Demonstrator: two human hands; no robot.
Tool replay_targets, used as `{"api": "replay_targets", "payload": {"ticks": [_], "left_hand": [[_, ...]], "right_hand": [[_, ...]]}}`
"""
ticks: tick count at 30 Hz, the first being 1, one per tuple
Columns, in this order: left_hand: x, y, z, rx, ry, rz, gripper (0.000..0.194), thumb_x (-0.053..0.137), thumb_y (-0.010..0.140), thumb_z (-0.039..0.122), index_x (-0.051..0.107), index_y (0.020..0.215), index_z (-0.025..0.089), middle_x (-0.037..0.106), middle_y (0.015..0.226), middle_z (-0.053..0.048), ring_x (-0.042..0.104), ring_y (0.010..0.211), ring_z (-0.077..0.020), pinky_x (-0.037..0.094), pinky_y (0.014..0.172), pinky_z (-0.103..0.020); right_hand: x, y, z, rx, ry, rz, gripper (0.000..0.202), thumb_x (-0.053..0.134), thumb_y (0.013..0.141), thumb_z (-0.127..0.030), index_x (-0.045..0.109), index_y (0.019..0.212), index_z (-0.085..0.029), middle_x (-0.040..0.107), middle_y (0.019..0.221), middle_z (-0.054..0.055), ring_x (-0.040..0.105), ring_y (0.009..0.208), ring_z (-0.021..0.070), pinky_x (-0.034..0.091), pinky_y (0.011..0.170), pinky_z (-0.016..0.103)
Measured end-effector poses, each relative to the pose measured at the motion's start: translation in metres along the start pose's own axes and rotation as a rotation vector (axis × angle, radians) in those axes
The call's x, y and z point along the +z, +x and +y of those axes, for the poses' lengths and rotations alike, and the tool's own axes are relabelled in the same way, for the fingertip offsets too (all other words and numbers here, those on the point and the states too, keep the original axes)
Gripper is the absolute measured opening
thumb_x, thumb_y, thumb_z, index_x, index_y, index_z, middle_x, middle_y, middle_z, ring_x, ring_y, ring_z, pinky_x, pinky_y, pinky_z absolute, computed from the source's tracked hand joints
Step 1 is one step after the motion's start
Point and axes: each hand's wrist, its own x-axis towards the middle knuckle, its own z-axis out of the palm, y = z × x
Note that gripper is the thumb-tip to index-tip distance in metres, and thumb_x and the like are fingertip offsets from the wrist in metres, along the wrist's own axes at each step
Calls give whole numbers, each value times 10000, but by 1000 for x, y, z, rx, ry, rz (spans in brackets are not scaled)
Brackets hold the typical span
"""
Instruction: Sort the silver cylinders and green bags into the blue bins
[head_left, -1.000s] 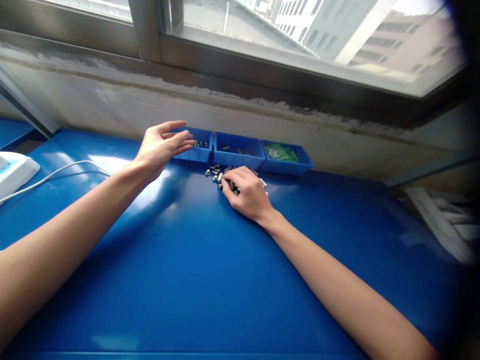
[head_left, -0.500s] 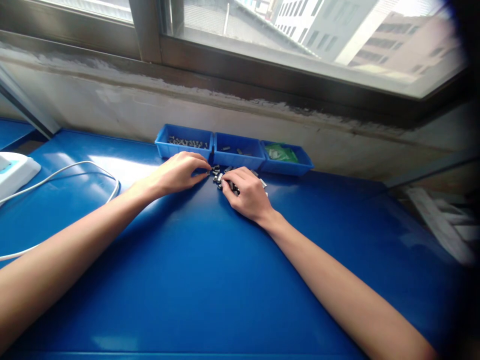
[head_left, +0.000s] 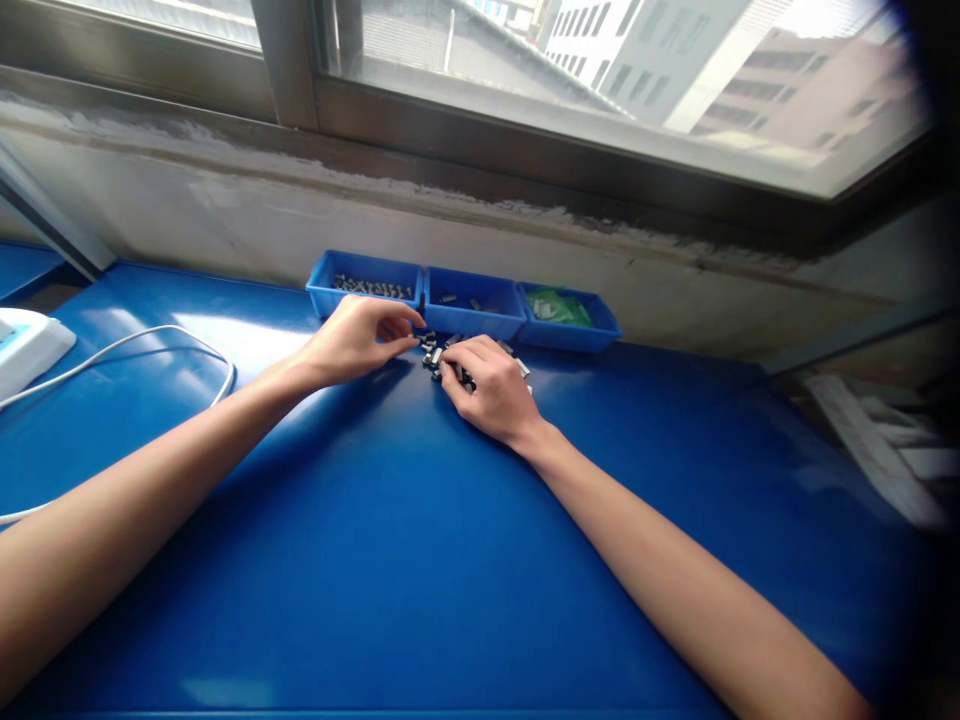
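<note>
A small pile of silver-and-black metal parts (head_left: 430, 343) lies on the blue tabletop in front of the bins. My left hand (head_left: 358, 340) is at the pile's left side, its thumb and index finger apart with a gap between the tips. Curled over the right part of the pile is my right hand (head_left: 493, 388), its thumb and index finger closed at a small silver part (head_left: 437, 356). The palm hides several of the parts beneath it. A few loose pieces (head_left: 523, 368) show beyond its knuckles.
Three joined blue bins stand along the wall: the left bin (head_left: 322, 298) holds many small metal pieces, the middle bin (head_left: 480, 322) a few, the right bin (head_left: 577, 338) a green-and-white packet. A white cable (head_left: 161, 328) and a white power strip (head_left: 34, 350) lie left.
My left thumb and index finger have spread farther apart, and the hand has lifted slightly. My right hand stays over the pile. The whole view has shifted a little.
</note>
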Motion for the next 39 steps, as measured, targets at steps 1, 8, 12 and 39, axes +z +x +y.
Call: {"api": "replay_targets", "payload": {"ticks": [1, 8, 12, 39], "left_hand": [[0, 0, 2, -42, -69, 3, 282, 722, 843, 398, 799, 990, 170, 788, 871, -66, 726, 797, -205, 539, 769, -285], [-8, 2, 17, -276, -294, -90, 408, 812, 760, 554, 743, 717, 155, 685, 627, -39, 606, 600, -147, 431, 551, -241], [-9, 1, 19, -345, -434, -104, 367, 871, 711, 489, 758, 785, 148, 708, 662, -53, 623, 613, -146, 490, 594, -250], [7, -3, -8, 292, 311, -164, 303, 608, 940, 342, 811, 1073, 161, 761, 1186, -127, 729, 1063, -283, 566, 965, -376]], "right_hand": [[0, 0, 0, 2, 2, -2, 134, 569, 972, -181, 699, 960, -213, 770, 1005, 92, 679, 969, 264, 556, 903, 436], [-1, 0, -1, -6, 0, 6, 114, 586, 967, -169, 691, 951, -211, 773, 989, 86, 681, 951, 258, 554, 892, 423], [0, 0, 0, -14, -1, 13, 110, 587, 965, -171, 692, 949, -202, 772, 988, 88, 683, 946, 257, 556, 886, 419], [1, 0, 0, -34, -17, 33, 113, 586, 959, -164, 694, 943, -194, 768, 967, 90, 679, 937, 259, 557, 880, 415]]}}
